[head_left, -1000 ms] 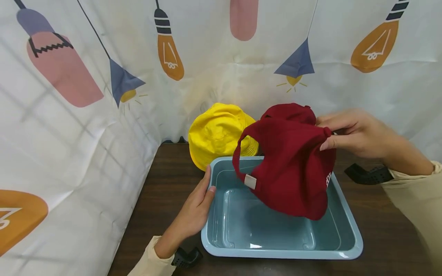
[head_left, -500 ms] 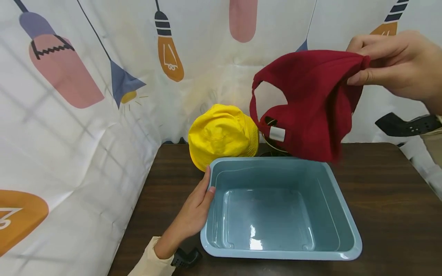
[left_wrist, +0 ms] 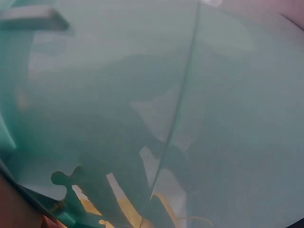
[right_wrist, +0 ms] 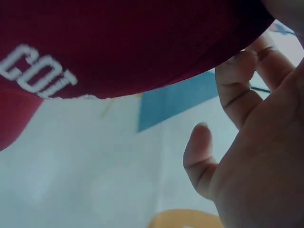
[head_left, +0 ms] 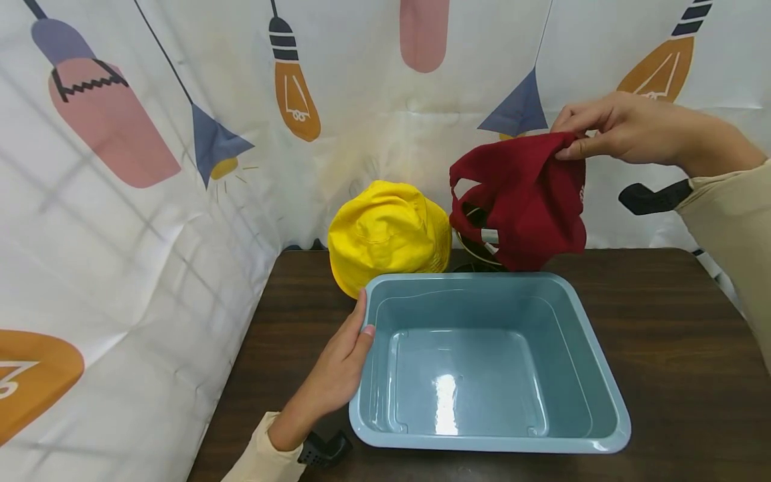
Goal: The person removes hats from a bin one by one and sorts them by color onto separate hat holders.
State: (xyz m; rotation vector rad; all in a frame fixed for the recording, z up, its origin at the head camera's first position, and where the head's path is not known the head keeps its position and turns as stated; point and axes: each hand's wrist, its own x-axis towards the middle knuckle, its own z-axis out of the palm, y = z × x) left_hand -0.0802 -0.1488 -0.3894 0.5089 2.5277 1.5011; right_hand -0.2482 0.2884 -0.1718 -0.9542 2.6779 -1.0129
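My right hand pinches the crown top of a red baseball cap, which hangs behind the basin with its strap opening facing left. White lettering shows on the cap's front in the right wrist view, where several fingers of the hand are curled near the cloth. On the left, my left hand holds the left side of a blue plastic basin, thumb at the rim, other fingers partly hidden along the outside. Nothing lies inside the basin. The left wrist view is filled by its glossy wall.
A yellow bucket hat rests behind the basin's back left corner. Next to it, a dark round thing with a gold edge is mostly hidden by the cap. The dark wooden table meets a patterned white cloth behind.
My right hand has lifted the red cap up out of the basin to the right, then brought it back left and lower behind the basin. The left hand has stayed in place.
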